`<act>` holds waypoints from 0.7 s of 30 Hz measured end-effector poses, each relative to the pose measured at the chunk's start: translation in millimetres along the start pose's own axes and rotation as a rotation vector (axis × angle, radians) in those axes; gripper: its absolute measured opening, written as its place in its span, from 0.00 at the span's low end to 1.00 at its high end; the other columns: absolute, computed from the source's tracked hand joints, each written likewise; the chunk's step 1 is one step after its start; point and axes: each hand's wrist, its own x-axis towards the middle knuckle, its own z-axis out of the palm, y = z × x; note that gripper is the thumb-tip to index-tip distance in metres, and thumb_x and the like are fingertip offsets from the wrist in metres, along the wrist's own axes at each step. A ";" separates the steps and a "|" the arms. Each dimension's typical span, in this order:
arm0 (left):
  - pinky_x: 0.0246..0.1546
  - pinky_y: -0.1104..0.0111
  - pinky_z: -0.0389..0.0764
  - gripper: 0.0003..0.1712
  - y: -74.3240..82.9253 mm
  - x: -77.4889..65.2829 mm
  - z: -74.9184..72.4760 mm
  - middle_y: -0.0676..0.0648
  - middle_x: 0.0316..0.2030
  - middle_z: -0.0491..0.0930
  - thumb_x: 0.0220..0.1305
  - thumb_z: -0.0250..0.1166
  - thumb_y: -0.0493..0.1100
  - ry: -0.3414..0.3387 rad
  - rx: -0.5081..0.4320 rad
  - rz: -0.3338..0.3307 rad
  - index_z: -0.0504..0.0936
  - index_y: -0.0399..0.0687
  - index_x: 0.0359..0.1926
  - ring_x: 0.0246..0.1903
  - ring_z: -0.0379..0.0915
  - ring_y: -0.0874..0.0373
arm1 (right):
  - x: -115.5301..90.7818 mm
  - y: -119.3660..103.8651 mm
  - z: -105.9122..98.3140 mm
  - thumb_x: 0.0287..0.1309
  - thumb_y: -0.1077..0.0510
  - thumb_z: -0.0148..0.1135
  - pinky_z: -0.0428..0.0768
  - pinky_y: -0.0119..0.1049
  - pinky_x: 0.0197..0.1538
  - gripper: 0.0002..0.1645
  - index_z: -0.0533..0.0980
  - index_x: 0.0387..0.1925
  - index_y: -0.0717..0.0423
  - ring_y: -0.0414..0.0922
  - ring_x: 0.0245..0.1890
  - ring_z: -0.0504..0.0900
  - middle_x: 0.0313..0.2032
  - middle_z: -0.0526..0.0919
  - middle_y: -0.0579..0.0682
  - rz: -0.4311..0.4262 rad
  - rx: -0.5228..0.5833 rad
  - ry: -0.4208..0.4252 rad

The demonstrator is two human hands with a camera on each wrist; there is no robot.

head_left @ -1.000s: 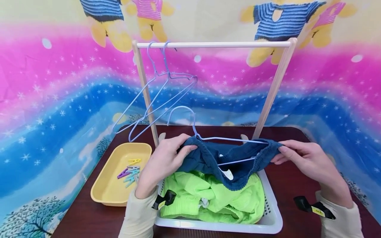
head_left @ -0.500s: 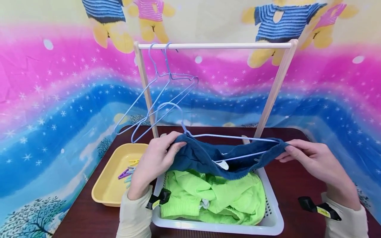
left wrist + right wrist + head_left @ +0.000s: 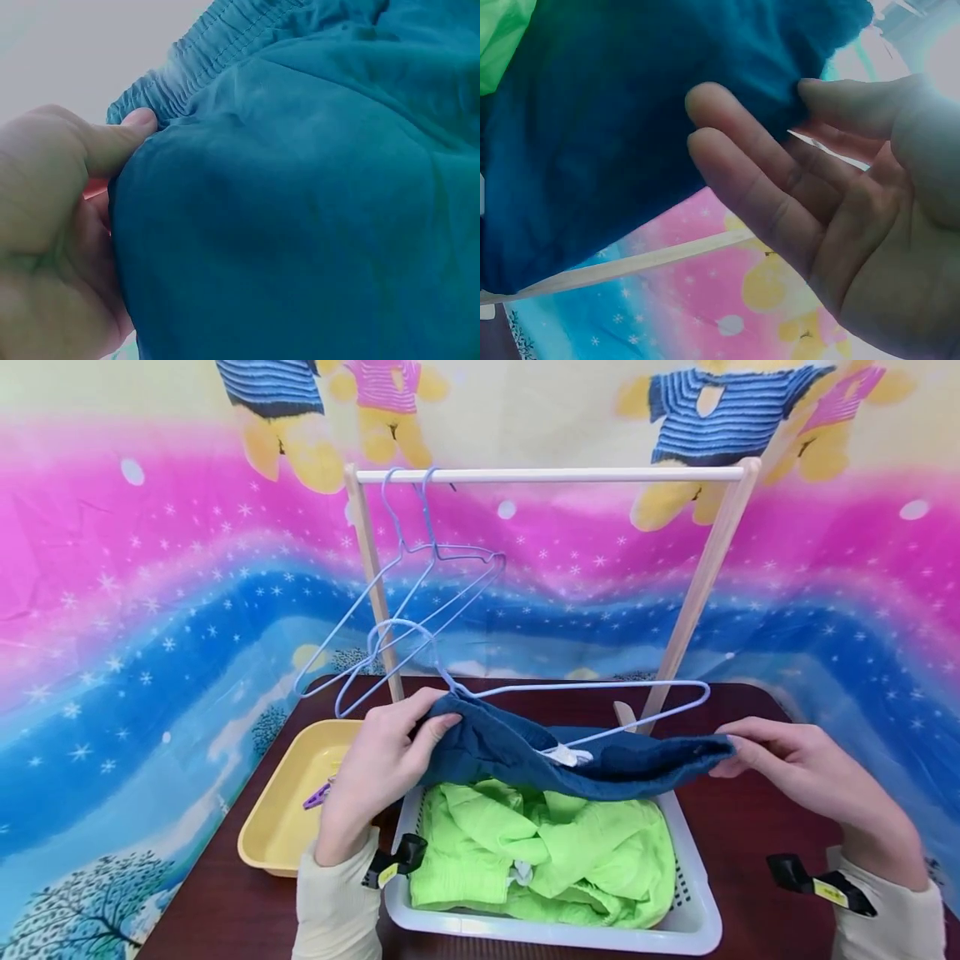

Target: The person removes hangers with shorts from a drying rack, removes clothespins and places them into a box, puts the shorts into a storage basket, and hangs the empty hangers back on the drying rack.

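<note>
Dark blue elastic-waist shorts point(image 3: 510, 752) are stretched sideways above the laundry basket. My left hand point(image 3: 390, 752) pinches the left end of the waistband point(image 3: 225, 45), thumb on the outer side. At the right end, my right hand point(image 3: 810, 768) pinches the waistband corner between thumb and fingers; in the right wrist view two fingers point(image 3: 742, 172) lie along the cloth. A light blue wire hanger point(image 3: 585, 686) has its left part down in the waist opening, with its hook beside my left hand. Its right end sticks out above the waistband. A white label point(image 3: 567, 756) shows inside.
Bright green clothing point(image 3: 547, 860) fills the white basket point(image 3: 555, 937). Left of it stands a yellow tray point(image 3: 258, 835) with a purple clothespin point(image 3: 318, 795), partly hidden by my left hand. Behind, two hangers point(image 3: 431, 527) hang from the left end of a wooden rack point(image 3: 555, 475).
The hanger's right end, earlier inside the waistband, now stands out above it. Both hands have stretched the shorts wider; the left moved slightly left, the right slightly right.
</note>
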 end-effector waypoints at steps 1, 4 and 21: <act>0.24 0.72 0.64 0.04 2.2 0.5 2.3 0.56 0.20 0.63 0.70 0.60 0.41 -0.009 0.001 0.011 0.79 0.52 0.43 0.21 0.60 0.65 | 0.0 -1.9 0.2 0.70 0.66 0.52 0.76 0.20 0.37 0.14 0.78 0.51 0.52 0.31 0.32 0.84 0.30 0.87 0.39 -0.001 0.002 -0.002; 0.27 0.72 0.65 0.03 7.6 2.3 10.6 0.57 0.20 0.63 0.71 0.59 0.42 -0.035 -0.001 0.061 0.79 0.52 0.43 0.21 0.60 0.66 | 1.0 -8.5 0.5 0.70 0.67 0.51 0.77 0.22 0.36 0.14 0.80 0.46 0.50 0.33 0.30 0.82 0.30 0.86 0.38 -0.018 0.005 0.053; 0.28 0.77 0.68 0.06 22.1 4.2 29.4 0.58 0.26 0.72 0.72 0.58 0.45 -0.147 -0.032 0.130 0.79 0.53 0.45 0.23 0.64 0.68 | 4.2 -28.4 19.4 0.61 0.79 0.52 0.80 0.23 0.36 0.20 0.79 0.48 0.61 0.36 0.29 0.84 0.37 0.85 0.42 -0.211 0.170 0.115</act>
